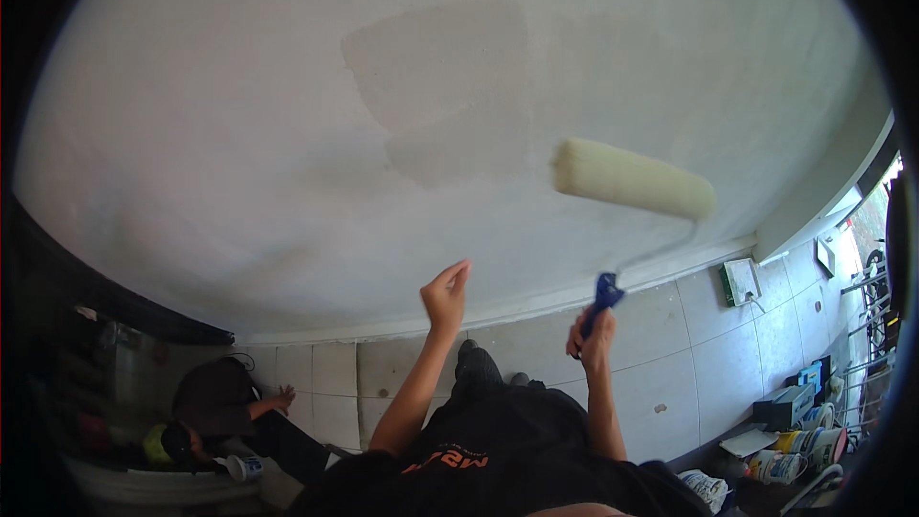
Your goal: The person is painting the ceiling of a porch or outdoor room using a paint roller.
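Observation:
My right hand [595, 337] is wrapped round the blue handle of a paint roller [634, 177], low in front of me and to the right. Its pale cream sleeve is raised up before the wall, tilted down toward the right, and slightly blurred. Whether the sleeve touches the wall I cannot tell. My left hand [444, 297] is raised in front of the wall [239, 134], fingers and thumb pressed together, with nothing visible in them. On the wall above both hands, a darker greyish patch [440, 86] with uneven edges stands out from the paler surface.
A paint tray [741, 282] lies on the tiled floor [661, 345] near the wall's foot at right. Buckets [777, 465], a toolbox [785, 407] and metal racking crowd the lower right. Another person [215, 397] is low down at the left, beside a white cup-like container [243, 468].

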### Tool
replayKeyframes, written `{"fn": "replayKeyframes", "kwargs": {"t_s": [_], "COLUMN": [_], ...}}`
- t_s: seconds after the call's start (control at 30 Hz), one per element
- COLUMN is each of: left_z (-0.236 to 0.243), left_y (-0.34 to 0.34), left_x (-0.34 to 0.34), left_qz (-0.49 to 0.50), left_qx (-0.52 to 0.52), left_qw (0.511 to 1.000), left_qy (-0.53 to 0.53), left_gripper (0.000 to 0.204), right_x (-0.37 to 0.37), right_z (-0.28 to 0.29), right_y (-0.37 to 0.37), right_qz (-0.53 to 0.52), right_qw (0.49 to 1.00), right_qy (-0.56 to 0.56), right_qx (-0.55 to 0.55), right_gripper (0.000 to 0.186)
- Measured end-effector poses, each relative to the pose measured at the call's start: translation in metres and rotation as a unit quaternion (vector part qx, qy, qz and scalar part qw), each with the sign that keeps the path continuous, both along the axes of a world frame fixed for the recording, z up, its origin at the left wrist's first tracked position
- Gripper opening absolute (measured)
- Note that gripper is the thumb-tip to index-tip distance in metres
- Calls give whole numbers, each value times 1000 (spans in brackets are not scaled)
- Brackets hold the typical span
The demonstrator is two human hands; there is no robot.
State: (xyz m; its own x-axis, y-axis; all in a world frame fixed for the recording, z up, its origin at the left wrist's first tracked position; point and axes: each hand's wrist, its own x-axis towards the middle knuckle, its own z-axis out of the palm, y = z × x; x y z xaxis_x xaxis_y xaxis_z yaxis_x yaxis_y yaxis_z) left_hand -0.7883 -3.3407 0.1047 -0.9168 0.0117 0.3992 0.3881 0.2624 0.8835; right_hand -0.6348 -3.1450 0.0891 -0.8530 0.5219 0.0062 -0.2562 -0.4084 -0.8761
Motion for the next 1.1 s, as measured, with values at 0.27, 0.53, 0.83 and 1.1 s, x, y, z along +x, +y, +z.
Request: {"fn": "replayKeyframes", "kwargs": {"t_s": [0.27, 0.53, 0.83, 1.1], "left_z": [-55, -151, -130, -130], "left_y": [-112, -199, -185, -162], "left_x": [54, 98, 59, 16], "left_qz": [216, 402, 308, 242], "left_qx": [-14, -31, 79, 54], "left_qw": [972, 900, 915, 935], "left_qy": [-93, -169, -247, -253], "left_gripper": [26, 32, 36, 35], "right_x": [-103, -161, -183, -165], "right_z": [62, 78, 82, 87], "right_y": [-19, -54, -41, -45], "right_qz": [126, 134, 134, 131], "right_qw": [988, 981, 973, 962], "right_qy": [-3, -68, -23, -143], "right_qx": [87, 120, 184, 192], "right_gripper": [47, 44, 48, 53]}}
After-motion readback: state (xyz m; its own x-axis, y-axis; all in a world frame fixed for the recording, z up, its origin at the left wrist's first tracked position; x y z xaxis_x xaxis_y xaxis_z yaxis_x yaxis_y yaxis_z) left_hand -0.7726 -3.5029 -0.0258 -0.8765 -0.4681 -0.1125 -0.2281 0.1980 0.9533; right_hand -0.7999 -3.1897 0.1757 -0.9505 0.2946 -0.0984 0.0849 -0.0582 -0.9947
